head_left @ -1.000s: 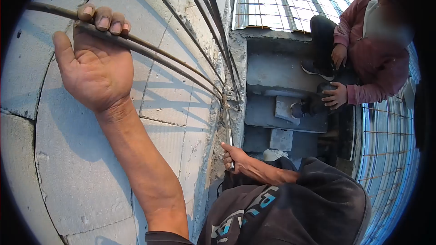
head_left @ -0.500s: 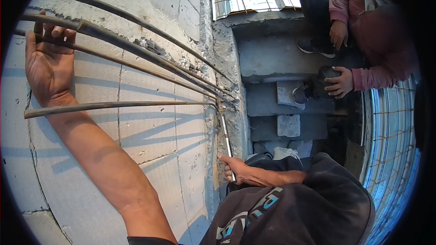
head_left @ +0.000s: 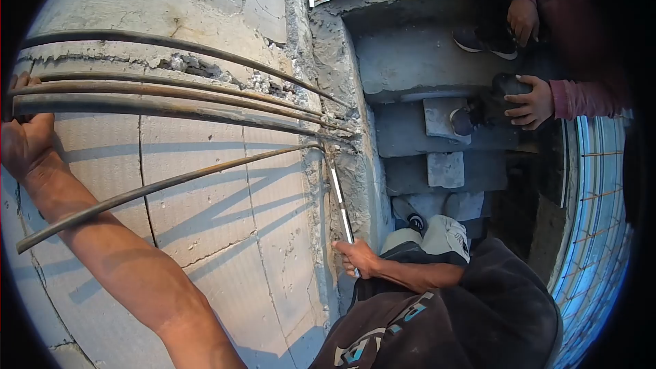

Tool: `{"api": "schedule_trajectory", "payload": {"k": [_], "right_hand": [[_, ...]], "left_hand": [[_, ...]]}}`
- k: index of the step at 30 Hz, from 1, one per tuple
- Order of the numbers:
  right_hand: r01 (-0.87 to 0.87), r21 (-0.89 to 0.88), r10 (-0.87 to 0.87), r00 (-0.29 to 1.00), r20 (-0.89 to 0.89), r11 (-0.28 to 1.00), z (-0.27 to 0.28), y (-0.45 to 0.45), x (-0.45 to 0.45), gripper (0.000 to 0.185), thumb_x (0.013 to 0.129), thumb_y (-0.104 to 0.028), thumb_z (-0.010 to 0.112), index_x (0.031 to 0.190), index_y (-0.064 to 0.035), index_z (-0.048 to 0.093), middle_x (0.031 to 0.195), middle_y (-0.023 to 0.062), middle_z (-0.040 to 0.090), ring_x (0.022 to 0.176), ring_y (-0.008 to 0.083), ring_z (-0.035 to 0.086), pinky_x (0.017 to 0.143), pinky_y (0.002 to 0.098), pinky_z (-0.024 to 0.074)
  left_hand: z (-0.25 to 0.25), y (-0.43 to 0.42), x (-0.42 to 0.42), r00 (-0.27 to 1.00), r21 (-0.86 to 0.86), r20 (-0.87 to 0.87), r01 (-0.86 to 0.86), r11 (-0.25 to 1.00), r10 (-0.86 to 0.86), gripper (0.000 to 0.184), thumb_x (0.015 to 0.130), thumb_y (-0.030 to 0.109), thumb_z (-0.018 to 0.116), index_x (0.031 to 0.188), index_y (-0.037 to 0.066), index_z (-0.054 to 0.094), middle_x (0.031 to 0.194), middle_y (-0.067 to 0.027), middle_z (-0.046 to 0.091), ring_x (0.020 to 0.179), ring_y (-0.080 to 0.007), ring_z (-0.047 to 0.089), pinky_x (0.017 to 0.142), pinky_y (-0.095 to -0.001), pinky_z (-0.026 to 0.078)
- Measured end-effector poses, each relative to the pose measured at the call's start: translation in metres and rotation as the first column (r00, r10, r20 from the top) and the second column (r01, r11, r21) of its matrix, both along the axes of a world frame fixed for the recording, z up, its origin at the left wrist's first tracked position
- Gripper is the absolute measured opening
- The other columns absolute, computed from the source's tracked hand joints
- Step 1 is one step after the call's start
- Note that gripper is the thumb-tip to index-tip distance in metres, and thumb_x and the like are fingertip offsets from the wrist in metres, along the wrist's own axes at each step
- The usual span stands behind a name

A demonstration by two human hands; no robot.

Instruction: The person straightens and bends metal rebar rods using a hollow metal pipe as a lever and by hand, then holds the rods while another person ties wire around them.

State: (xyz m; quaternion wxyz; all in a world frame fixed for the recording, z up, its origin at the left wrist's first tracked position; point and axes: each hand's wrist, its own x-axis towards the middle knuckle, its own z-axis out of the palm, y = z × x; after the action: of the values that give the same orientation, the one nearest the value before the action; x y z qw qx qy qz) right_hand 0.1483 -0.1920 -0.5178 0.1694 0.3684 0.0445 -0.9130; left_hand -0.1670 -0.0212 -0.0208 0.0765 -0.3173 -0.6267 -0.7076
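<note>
A: State the right grip.
B: Right hand [head_left: 359,260]: closed around the lower part of the metal handle [head_left: 340,198]. The handle's upper end meets the bent bar [head_left: 171,181] beside the block wall [head_left: 198,222].
A: Left grip?
B: Left hand [head_left: 31,138]: curled around the grouped bars [head_left: 171,111]; exact finger contact is unclear at the dark edge.
A: Beyond?
B: A seated person [head_left: 536,106] rests one hand on a knee, beside concrete steps [head_left: 410,61].

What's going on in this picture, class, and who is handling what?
The person's left hand grips several long metal rods that jut from a rough concrete edge. The right hand holds a shiny metal bar, its far end close to where the rods emerge. A second person is by the steps, both hands away from the rods.
</note>
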Motion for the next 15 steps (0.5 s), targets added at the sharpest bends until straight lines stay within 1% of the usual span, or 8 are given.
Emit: {"api": "schedule_trajectory", "payload": {"k": [1,3,6,7,9,12,15], "right_hand": [[0.033,-0.049,-0.034,0.999,-0.024,0.998,0.006,-0.003,-0.003,0.034,0.095,-0.028,0.063,0.072,-0.0182,0.040,0.053,-0.0079,0.027,0.041,0.0071,0.027,0.037,0.0293,0.0247],[0.092,-0.140,-0.103,0.992,-0.074,0.986,0.012,-0.005,-0.009,0.034,0.096,-0.028,0.062,0.071,-0.0189,0.040,0.054,-0.0076,0.029,0.041,0.0068,0.028,0.037,0.0292,0.0258],[0.117,-0.351,-0.183,0.970,-0.161,0.929,-0.011,-0.017,-0.007,0.033,0.099,-0.031,0.057,0.073,-0.0165,0.044,0.055,-0.0059,0.034,0.043,0.0067,0.033,0.041,0.0284,0.0326],[0.108,-0.528,-0.290,0.917,-0.274,0.842,-0.024,-0.021,-0.008,0.033,0.100,-0.032,0.055,0.073,-0.0149,0.045,0.055,-0.0050,0.036,0.043,0.0072,0.035,0.042,0.0286,0.0352],[-0.028,-0.805,-0.519,0.751,-0.408,0.593,-0.050,-0.033,-0.009,0.035,0.101,-0.035,0.052,0.074,-0.0118,0.048,0.056,-0.0034,0.039,0.043,0.0083,0.039,0.044,0.0292,0.0404],[-0.176,-0.833,-0.581,0.641,-0.502,0.525,-0.058,-0.035,-0.022,0.036,0.101,-0.035,0.048,0.075,-0.0091,0.050,0.057,-0.0009,0.044,0.044,0.0111,0.045,0.053,0.0317,0.0477],[-0.260,-0.851,-0.698,0.488,-0.524,0.457,-0.059,-0.034,-0.031,0.033,0.099,-0.031,0.051,0.075,-0.0078,0.050,0.057,0.0005,0.044,0.044,0.0136,0.047,0.057,0.0334,0.0501]], "left_hand": [[0.004,-0.006,-0.008,1.000,-0.016,-0.004,0.020,1.000,-0.020,0.019,0.093,0.015,0.054,0.081,0.000,0.054,0.077,-0.0065,0.057,0.079,-0.0207,0.054,0.082,-0.0328,0.044],[0.006,-0.021,-0.012,0.990,-0.034,0.006,0.143,0.989,-0.142,0.024,0.095,0.019,0.051,0.078,0.002,0.052,0.074,-0.0051,0.053,0.075,-0.0195,0.050,0.077,-0.0317,0.041],[0.011,-0.035,-0.015,0.939,-0.059,0.017,0.343,0.937,-0.343,0.031,0.096,0.026,0.047,0.073,0.005,0.048,0.070,-0.0031,0.048,0.069,-0.0177,0.043,0.070,-0.0301,0.036],[0.014,-0.037,-0.015,0.910,-0.075,0.023,0.414,0.907,-0.413,0.034,0.097,0.029,0.046,0.072,0.006,0.047,0.068,-0.0024,0.046,0.067,-0.0171,0.041,0.068,-0.0296,0.035],[0.018,-0.040,-0.018,0.841,-0.108,0.051,0.541,0.834,-0.539,0.039,0.098,0.033,0.043,0.069,0.008,0.045,0.065,-0.0011,0.042,0.063,-0.0159,0.037,0.064,-0.0286,0.032],[0.026,-0.041,-0.010,0.758,-0.141,0.069,0.651,0.746,-0.648,0.047,0.100,0.040,0.039,0.064,0.010,0.041,0.060,0.0009,0.036,0.056,-0.0141,0.031,0.057,-0.0270,0.027],[0.023,-0.037,0.007,0.687,-0.200,0.081,0.721,0.663,-0.722,0.054,0.101,0.047,0.035,0.059,0.013,0.037,0.056,0.0030,0.031,0.050,-0.0123,0.025,0.050,-0.0254,0.022]]}}
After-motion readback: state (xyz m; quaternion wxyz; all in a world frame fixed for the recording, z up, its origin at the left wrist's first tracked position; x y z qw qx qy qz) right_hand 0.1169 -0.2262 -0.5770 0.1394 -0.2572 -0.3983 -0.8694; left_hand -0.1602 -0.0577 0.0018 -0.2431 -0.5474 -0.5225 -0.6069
